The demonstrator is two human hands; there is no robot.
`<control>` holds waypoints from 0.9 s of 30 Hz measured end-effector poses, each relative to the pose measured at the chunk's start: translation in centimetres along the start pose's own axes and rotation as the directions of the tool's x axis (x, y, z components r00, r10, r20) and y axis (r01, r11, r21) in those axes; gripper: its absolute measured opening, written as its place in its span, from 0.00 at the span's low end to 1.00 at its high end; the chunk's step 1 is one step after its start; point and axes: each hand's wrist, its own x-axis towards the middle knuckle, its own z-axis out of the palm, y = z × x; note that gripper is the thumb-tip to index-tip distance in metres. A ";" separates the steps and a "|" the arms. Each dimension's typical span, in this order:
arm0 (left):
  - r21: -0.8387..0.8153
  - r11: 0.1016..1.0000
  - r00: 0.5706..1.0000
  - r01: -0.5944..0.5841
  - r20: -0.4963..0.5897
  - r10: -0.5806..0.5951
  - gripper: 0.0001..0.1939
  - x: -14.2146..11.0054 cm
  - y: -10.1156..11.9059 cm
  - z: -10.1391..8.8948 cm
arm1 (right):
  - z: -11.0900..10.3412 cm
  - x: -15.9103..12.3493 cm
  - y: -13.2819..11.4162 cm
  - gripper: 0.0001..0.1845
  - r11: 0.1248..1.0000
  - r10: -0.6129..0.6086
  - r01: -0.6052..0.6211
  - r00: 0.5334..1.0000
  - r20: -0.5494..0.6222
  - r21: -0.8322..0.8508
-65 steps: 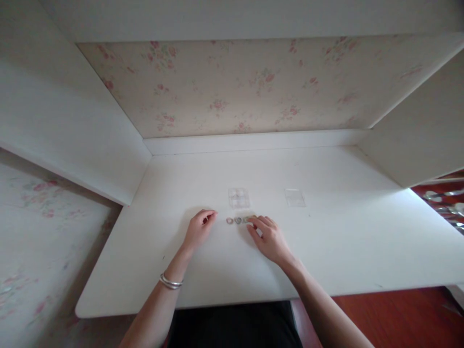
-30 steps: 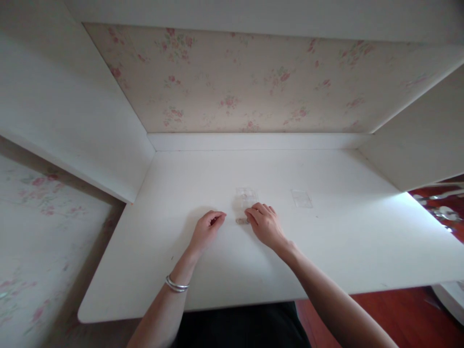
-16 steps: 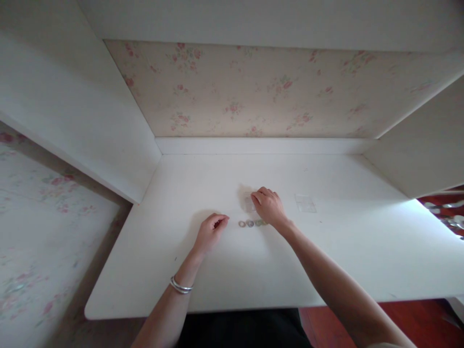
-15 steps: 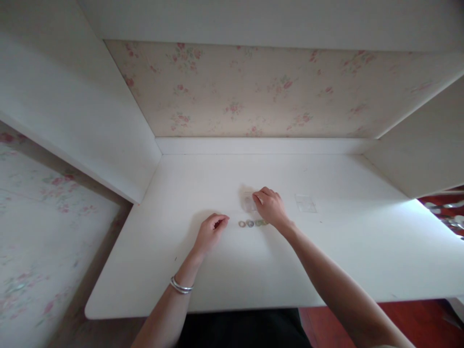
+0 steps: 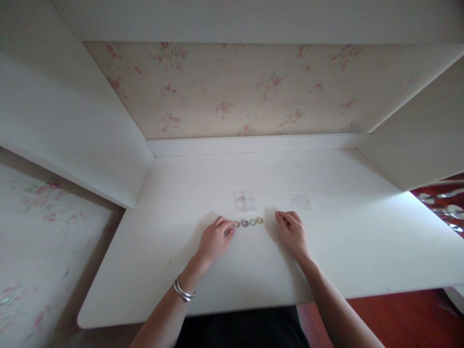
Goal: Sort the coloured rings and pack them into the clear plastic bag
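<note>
Several small rings lie in a short row on the white tabletop. My left hand (image 5: 216,237) has its thumb and forefinger pinched at the leftmost ring (image 5: 237,224), which partly shows past the fingertips. Right of it in the row are a grey ring (image 5: 244,223), a greenish ring (image 5: 253,222) and a yellowish ring (image 5: 259,220). Just behind the row sits a clear plastic box (image 5: 250,207) with compartments; one small ring (image 5: 241,198) is in its left part. My right hand (image 5: 293,233) rests right of the row, fingers curled together, with nothing visible in them.
A flat clear plastic piece, like a lid (image 5: 300,200), lies behind my right hand. White panels (image 5: 108,121) enclose the desk at the left, right and top. A low ledge (image 5: 253,144) runs along the back below floral wallpaper. Metal objects (image 5: 449,211) show beyond the right edge.
My right hand has moved from the clear box to the right and nearer me, uncovering the box and row. My left hand has shifted right onto the leftmost ring. The view has moved slightly.
</note>
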 end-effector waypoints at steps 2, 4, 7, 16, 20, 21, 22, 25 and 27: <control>0.047 0.999 1.000 0.000 0.019 -0.001 0.09 0.1 0.2 0.4 | 0.1 -0.3 0.0 0.18 1.000 0.012 -0.012 1.000 -0.019 0.016; 0.097 0.995 0.999 0.004 0.032 -0.007 0.09 0.3 0.3 0.6 | 0.2 -0.2 -0.1 0.19 0.999 0.015 -0.014 1.000 -0.027 0.033; 0.152 0.988 1.000 0.006 0.029 -0.011 0.09 0.5 0.6 0.9 | 0.3 0.0 -0.1 0.18 0.998 0.005 -0.003 1.000 -0.024 0.063; 0.033 0.998 0.999 0.050 0.010 -0.050 0.10 0.9 0.7 1.3 | 0.1 0.1 0.2 0.17 0.998 -0.041 0.042 0.999 -0.008 0.047; -0.120 0.987 0.994 0.106 -0.010 -0.108 0.10 1.4 0.6 0.8 | 0.1 0.2 0.4 0.17 0.998 -0.048 0.048 0.999 0.003 0.033; -0.149 0.981 0.992 0.124 -0.018 -0.128 0.11 1.5 0.6 0.6 | 0.1 0.2 0.4 0.17 0.998 -0.048 0.048 0.999 0.003 0.032; -0.173 0.975 0.989 0.141 -0.025 -0.148 0.11 1.6 0.7 0.4 | 0.1 0.2 0.5 0.17 0.998 -0.047 0.047 0.999 0.001 0.034; -0.207 0.962 0.981 0.179 -0.035 -0.190 0.12 2.1 1.0 -0.1 | 0.1 0.2 0.6 0.17 0.998 -0.037 0.037 0.999 -0.010 0.046; -0.207 0.961 0.980 0.182 -0.042 -0.195 0.13 2.6 1.2 -0.3 | 0.1 0.2 0.6 0.17 0.998 -0.035 0.035 0.999 -0.012 0.053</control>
